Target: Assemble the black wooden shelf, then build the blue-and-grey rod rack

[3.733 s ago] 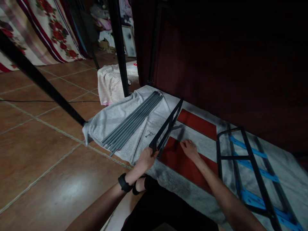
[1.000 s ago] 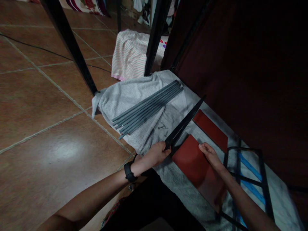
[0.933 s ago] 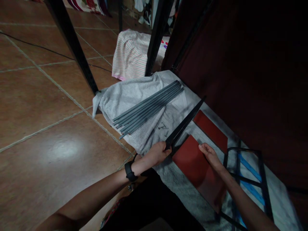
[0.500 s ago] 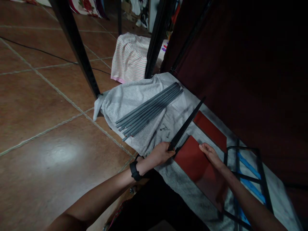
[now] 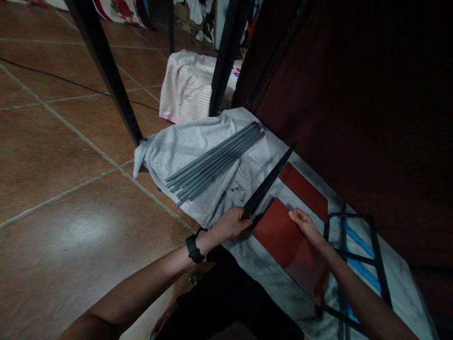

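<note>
Taking the grey towel spread on the tiled floor as my landmark, I read the scene from its left edge across. On the towel's left half lies a bundle of grey metal rods, side by side and untouched, with a few small screws loose just to the right of their near ends. At the towel's near edge my left hand is closed around the near end of a black metal side frame, which stands on edge and runs away from me across the towel. Right of that frame, flat on the towel, is a red board; my right hand rests on its far right edge, fingers curled over it, though I cannot tell whether it truly grips or only steadies. A second red board lies beyond it, further along the towel. At the towel's right end sits another black frame with blue strips.

I judge the step in hand to be bringing the upright frame against the near board's edge. The next move calls for keeping the frame square and the board from sliding while the two edges meet.
</note>
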A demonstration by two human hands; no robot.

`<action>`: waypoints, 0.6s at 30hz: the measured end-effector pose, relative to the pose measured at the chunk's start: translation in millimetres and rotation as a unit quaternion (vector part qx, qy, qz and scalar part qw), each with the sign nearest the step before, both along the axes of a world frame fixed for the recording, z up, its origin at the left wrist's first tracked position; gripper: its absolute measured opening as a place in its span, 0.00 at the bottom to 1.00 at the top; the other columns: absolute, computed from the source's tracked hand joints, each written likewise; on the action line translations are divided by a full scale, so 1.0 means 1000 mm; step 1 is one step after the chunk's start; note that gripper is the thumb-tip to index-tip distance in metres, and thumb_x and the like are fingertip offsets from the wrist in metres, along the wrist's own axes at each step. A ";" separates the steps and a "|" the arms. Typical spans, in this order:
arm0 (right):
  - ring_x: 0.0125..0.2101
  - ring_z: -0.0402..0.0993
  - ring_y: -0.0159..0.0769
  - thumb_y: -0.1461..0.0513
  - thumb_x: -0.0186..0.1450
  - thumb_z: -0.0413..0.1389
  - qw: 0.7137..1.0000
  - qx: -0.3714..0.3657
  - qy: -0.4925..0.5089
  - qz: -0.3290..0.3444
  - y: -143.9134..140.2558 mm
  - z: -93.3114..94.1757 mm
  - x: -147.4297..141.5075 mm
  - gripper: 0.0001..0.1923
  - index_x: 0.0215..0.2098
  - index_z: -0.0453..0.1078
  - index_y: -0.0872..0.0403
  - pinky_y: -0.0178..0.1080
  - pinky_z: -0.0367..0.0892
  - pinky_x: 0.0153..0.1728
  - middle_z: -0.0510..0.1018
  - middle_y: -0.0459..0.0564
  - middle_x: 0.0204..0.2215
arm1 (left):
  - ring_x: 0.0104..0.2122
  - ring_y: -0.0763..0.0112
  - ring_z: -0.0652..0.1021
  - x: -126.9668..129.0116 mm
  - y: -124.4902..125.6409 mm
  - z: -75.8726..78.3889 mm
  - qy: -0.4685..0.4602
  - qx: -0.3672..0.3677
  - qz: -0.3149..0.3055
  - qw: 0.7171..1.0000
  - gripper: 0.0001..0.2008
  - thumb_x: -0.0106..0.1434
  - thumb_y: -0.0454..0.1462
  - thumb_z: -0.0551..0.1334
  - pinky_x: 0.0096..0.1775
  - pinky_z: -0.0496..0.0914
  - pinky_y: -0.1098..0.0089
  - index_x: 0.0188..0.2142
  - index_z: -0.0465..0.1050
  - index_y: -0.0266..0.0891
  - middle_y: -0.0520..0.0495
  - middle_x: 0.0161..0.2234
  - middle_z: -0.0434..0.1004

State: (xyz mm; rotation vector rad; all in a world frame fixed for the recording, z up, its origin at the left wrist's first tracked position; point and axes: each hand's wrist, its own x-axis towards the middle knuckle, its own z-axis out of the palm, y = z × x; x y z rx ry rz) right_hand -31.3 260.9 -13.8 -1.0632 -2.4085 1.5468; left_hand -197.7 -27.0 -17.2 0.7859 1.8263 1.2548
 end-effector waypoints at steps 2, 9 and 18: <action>0.23 0.55 0.30 0.40 0.55 0.61 1.000 0.000 -0.003 0.001 0.000 -0.001 0.000 0.27 0.24 0.58 0.51 0.36 0.52 0.26 0.60 0.40 0.20 | 0.22 0.76 0.65 0.000 0.000 0.001 0.005 0.003 0.000 1.000 0.10 0.59 0.40 0.59 0.25 0.55 0.73 0.28 0.73 0.35 0.53 0.21 0.65; 0.23 0.54 0.30 0.39 0.54 0.62 1.000 0.008 0.000 -0.001 -0.003 0.000 -0.001 0.28 0.23 0.58 0.50 0.36 0.53 0.26 0.58 0.39 0.19 | 0.24 0.75 0.67 0.000 -0.001 0.000 -0.010 0.016 -0.009 1.000 0.10 0.59 0.39 0.58 0.27 0.58 0.73 0.31 0.75 0.34 0.51 0.24 0.69; 0.23 0.54 0.31 0.37 0.53 0.60 1.000 0.022 -0.016 0.013 -0.006 0.001 -0.003 0.30 0.23 0.56 0.50 0.36 0.53 0.26 0.58 0.39 0.19 | 0.24 0.75 0.65 -0.001 0.000 -0.004 0.009 0.008 -0.012 1.000 0.11 0.59 0.39 0.58 0.26 0.57 0.73 0.32 0.76 0.35 0.52 0.24 0.68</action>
